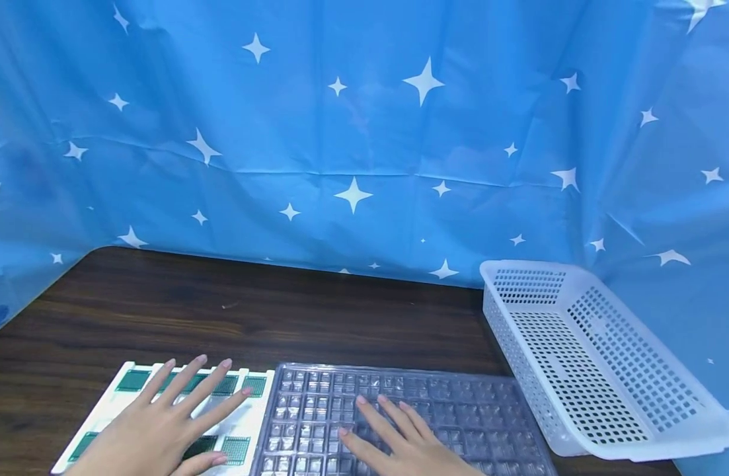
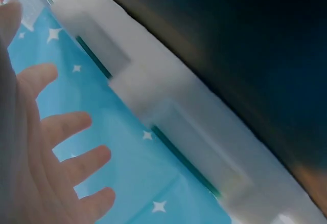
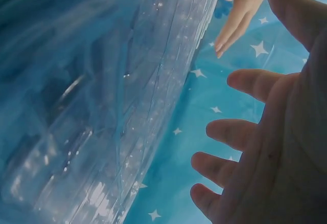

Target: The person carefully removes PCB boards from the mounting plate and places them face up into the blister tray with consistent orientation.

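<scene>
My left hand (image 1: pixel 162 423) is spread with straight fingers over a white tray (image 1: pixel 111 406) that bears several green circuit boards (image 1: pixel 235 450). In the left wrist view the tray's white side (image 2: pixel 138 88) runs slantwise beside the fingers, with green board edges showing. My right hand (image 1: pixel 402 443) is spread too, over a clear plastic tray (image 1: pixel 483 413) divided into many small pockets. The right wrist view shows this clear tray (image 3: pixel 102 106) beside the straight fingers, with a gap between. Neither hand holds anything. Part of the white tray is hidden under the left hand.
A white perforated basket (image 1: pixel 584 357) stands at the right, close beside the clear tray. Both trays lie side by side on the dark wooden table (image 1: pixel 316 311). A blue curtain with white stars (image 1: pixel 364 132) hangs behind and around the table.
</scene>
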